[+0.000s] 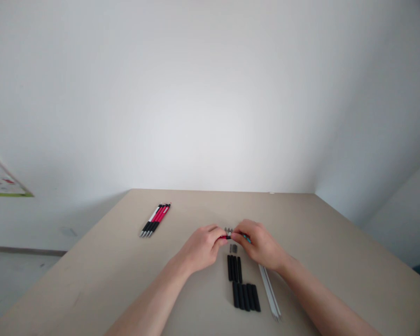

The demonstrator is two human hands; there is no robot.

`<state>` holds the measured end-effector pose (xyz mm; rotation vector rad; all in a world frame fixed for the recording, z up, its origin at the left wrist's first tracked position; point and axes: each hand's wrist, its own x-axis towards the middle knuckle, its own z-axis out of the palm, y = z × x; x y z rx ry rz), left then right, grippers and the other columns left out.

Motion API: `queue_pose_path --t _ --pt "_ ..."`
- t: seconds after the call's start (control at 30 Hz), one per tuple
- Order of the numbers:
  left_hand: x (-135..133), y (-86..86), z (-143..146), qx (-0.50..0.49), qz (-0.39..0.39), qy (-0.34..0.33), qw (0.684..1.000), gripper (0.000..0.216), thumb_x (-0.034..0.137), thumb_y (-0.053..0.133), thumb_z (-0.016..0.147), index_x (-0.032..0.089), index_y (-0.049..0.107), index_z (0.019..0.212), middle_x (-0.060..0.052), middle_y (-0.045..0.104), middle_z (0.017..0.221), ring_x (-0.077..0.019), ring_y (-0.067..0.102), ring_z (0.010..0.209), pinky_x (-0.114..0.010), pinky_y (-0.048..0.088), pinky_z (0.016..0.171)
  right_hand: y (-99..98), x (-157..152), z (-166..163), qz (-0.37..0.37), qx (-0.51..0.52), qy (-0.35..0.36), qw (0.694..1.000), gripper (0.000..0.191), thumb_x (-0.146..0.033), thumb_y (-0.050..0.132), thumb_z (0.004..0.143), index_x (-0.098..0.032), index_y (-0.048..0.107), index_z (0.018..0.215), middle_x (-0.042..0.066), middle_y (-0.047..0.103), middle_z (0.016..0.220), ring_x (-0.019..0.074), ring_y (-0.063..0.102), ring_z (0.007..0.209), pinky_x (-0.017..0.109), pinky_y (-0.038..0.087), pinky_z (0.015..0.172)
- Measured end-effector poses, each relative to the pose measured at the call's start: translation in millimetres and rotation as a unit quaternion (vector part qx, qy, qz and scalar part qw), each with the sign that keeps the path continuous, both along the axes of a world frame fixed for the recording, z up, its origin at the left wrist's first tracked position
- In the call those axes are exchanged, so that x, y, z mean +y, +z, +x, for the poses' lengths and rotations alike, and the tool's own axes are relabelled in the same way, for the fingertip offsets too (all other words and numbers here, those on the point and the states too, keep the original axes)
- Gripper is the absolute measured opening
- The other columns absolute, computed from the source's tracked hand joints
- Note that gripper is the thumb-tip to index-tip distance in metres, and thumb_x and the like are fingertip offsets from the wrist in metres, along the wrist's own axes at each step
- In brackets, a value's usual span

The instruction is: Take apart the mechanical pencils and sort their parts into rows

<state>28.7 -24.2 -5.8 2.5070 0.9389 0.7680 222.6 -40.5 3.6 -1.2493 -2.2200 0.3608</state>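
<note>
My left hand (203,245) pinches a pink pen barrel (223,237), mostly hidden by the fingers. A short black end of the barrel meets the fingertips of my right hand (261,242), which is closed on it. Teal pieces (247,238) show under the right fingers; whether they are held or lie on the table I cannot tell. Just behind the fingertips are small silver pen tips (228,230). Small springs (233,248) lie in front of the hands, with several thin black tubes (234,268) and thicker black grips (246,297) lined up nearer me.
White pen refills (270,291) lie beside the black grips, partly beneath my right wrist. Several assembled pens (156,219), pink and white with black grips, rest side by side at the table's left. The beige table (301,224) meets a white wall at the back.
</note>
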Motion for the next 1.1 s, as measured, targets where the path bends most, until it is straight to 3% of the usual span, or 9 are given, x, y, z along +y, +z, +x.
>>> queue_pose_path --t 0.1,0.23,0.33,0.43,0.57,0.73,0.9,1.1 --pt "0.4 -1.6 -1.4 0.005 -0.010 0.000 1.000 0.018 0.015 0.041 0.089 0.017 0.057 0.081 -0.002 0.061 0.077 -0.0137 0.056 0.072 -0.022 0.041 0.067 -0.2 0.3 2.0 0.020 0.035 0.013 0.999 0.007 -0.016 0.052 0.083 -0.018 0.057 0.081 0.003 0.058 0.078 0.0159 0.051 0.077 0.027 0.036 0.068" --pt "0.1 -0.7 -3.7 0.014 -0.034 -0.006 0.999 0.024 0.012 0.034 0.090 0.017 0.057 0.086 0.000 0.058 0.064 -0.0121 0.055 0.061 -0.021 0.040 0.062 0.8 -0.2 4.7 0.030 0.066 0.005 0.997 0.011 -0.008 0.052 0.078 -0.018 0.054 0.083 0.003 0.056 0.081 0.0156 0.050 0.076 0.027 0.038 0.067" --pt "-0.5 1.7 -3.9 0.017 -0.012 0.003 1.000 0.021 0.020 0.036 0.092 0.019 0.057 0.095 -0.001 0.062 0.074 -0.0134 0.056 0.067 -0.021 0.039 0.063 2.5 -0.6 6.2 0.035 0.058 0.013 0.998 0.013 -0.008 0.052 0.077 -0.018 0.054 0.083 0.003 0.056 0.081 0.0164 0.050 0.077 0.028 0.038 0.067" --pt "0.5 1.1 -4.2 0.044 0.014 0.027 0.999 0.023 0.026 0.037 0.092 0.020 0.056 0.082 -0.001 0.062 0.076 -0.0147 0.056 0.069 -0.022 0.038 0.062 4.8 -0.7 7.9 0.049 0.046 0.013 0.998 0.011 -0.008 0.051 0.077 -0.018 0.054 0.082 0.004 0.056 0.080 0.0173 0.049 0.077 0.029 0.038 0.067" --pt "1.9 -0.4 -5.7 0.055 0.009 0.046 0.997 0.024 0.017 0.034 0.090 0.018 0.054 0.076 -0.002 0.061 0.074 -0.0146 0.057 0.069 -0.022 0.038 0.063 6.3 -0.2 9.5 0.062 0.050 -0.005 0.997 0.008 -0.010 0.050 0.078 -0.018 0.053 0.079 0.004 0.055 0.078 0.0168 0.048 0.074 0.029 0.038 0.065" --pt "-1.3 5.5 -4.6 0.060 0.014 0.056 0.997 0.021 0.029 0.037 0.093 0.024 0.055 0.101 0.000 0.065 0.081 -0.0153 0.058 0.071 -0.023 0.037 0.061 4.6 -0.5 7.9 0.061 0.051 -0.001 0.997 0.009 -0.010 0.049 0.079 -0.018 0.053 0.079 0.004 0.055 0.078 0.0170 0.048 0.074 0.030 0.038 0.065" --pt "-1.5 4.1 -3.5 0.078 0.030 0.061 0.995 0.029 0.029 0.031 0.095 0.022 0.057 0.083 0.000 0.063 0.072 -0.0140 0.057 0.066 -0.022 0.035 0.058 5.3 -1.1 6.5 0.062 0.035 0.008 0.997 0.009 -0.011 0.049 0.079 -0.017 0.055 0.078 0.005 0.056 0.079 0.0184 0.049 0.077 0.031 0.039 0.067" --pt "-0.6 3.2 -4.7 0.039 0.031 0.059 0.997 0.027 0.024 0.032 0.094 0.020 0.054 0.079 0.000 0.061 0.072 -0.0129 0.055 0.065 -0.022 0.036 0.061 12.0 -3.2 7.6 0.011 0.021 0.001 1.000 0.011 -0.015 0.049 0.080 -0.016 0.058 0.074 0.004 0.058 0.074 0.0147 0.051 0.070 0.026 0.039 0.064"
